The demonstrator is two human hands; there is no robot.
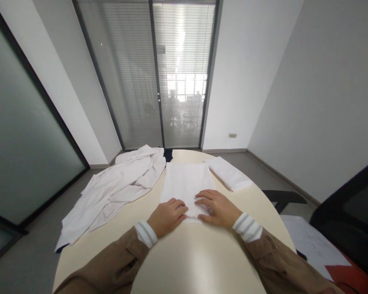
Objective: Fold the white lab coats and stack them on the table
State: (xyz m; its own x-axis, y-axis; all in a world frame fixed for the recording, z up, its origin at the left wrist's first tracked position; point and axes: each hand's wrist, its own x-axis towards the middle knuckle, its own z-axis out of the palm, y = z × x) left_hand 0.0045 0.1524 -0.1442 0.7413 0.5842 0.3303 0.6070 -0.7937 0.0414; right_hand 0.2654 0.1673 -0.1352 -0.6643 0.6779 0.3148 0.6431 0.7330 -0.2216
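Note:
A white cloth (187,179), folded into a flat rectangle, lies in front of me on the round table. My left hand (168,215) is at its near left corner, fingers bent over the top and the thumb close to the near edge, closed on the fabric. On the near right part of the cloth rests my right hand (217,208), its fingers apart and the thumb spread toward the near edge. The undersides of both hands are hidden.
A loose heap of white garments (119,185) covers the table's left side and hangs over its edge. A second folded white cloth (228,173) lies at the right. Something dark blue (168,154) sits at the back. A black chair (349,212) stands right of the cream table (190,261).

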